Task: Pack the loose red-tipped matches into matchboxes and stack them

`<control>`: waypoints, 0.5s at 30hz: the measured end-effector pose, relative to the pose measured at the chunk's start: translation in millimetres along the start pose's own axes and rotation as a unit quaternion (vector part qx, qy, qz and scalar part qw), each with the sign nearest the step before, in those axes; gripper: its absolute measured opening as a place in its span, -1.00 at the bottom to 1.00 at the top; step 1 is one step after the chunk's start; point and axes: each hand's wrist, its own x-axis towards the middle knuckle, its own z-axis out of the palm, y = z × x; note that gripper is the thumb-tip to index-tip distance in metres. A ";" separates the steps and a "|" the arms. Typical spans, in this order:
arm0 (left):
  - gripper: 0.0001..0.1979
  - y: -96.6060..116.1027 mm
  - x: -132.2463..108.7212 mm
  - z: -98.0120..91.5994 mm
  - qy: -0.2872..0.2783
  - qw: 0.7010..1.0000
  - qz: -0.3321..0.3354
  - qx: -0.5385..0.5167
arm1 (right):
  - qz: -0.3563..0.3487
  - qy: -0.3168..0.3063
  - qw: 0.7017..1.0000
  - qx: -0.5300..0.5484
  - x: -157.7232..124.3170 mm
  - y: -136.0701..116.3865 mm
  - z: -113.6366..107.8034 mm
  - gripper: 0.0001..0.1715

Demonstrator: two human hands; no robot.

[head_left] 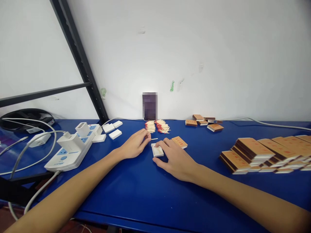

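Observation:
My left hand point(137, 144) is closed in a pinch, with a matchstick point(155, 139) sticking out to the right of its fingertips. A small white matchbox tray point(157, 152) lies on the blue table. My right hand point(177, 160) grips this tray, index finger over its inside and thumb at the near edge. What lies in the tray is mostly hidden by the fingers. Just beyond the right hand is an orange matchbox sleeve point(180, 142), partly covered by it. Two loose piles of red-tipped matches, a left pile point(150, 127) and a right pile point(162, 127), lie behind the hands.
Several white trays point(115, 134) lie at left beside a power strip point(73, 157) with plugs and cables. Stacked matchboxes point(257, 152) fill the right side. More matchboxes point(204, 122) sit near the wall. A dark, pixelated upright object point(150, 106) leans there.

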 end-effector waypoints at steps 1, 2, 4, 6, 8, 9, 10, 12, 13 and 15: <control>-0.82 0.8 -0.5 2.1 -0.007 1.000 0.001 -0.006 | -0.003 0.001 1.000 -0.009 -0.2 0.3 0.0 -0.65; -0.83 1.4 -0.7 3.9 -0.014 1.000 0.002 -0.010 | -0.007 0.003 1.000 -0.017 -0.2 0.5 -0.1 -0.68; -0.83 2.0 -0.7 6.0 -0.022 1.000 0.002 -0.011 | -0.017 0.009 0.999 -0.031 -0.2 0.8 -0.2 -0.74; -0.81 2.4 -0.5 6.4 -0.020 1.000 -0.004 -0.006 | -0.022 0.017 0.999 -0.043 -0.2 0.5 -0.1 -0.75; -0.81 2.9 -0.5 6.1 -0.017 1.000 -0.009 -0.004 | -0.016 0.024 0.998 -0.048 -0.1 0.0 0.5 -0.70; -0.81 3.2 -0.6 5.9 -0.017 1.000 -0.009 -0.005 | -0.011 0.027 0.998 -0.047 -0.1 -0.2 1.0 -0.68; -0.82 3.5 -0.8 5.9 -0.015 1.000 -0.007 -0.007 | -0.006 0.029 0.999 -0.045 -0.2 -0.1 1.6 -0.66; -0.83 4.2 -1.2 6.1 -0.012 1.000 -0.003 -0.009 | -0.002 0.037 0.999 -0.039 -0.3 0.4 2.9 -0.68; -0.84 4.6 -1.2 6.3 -0.009 1.000 -0.001 -0.010 | -0.003 0.043 0.998 -0.036 -0.3 0.8 3.5 -0.71; -0.83 5.5 -1.0 6.3 -0.007 1.000 0.001 -0.007 | -0.002 0.056 0.998 -0.020 -0.5 1.7 4.2 -0.79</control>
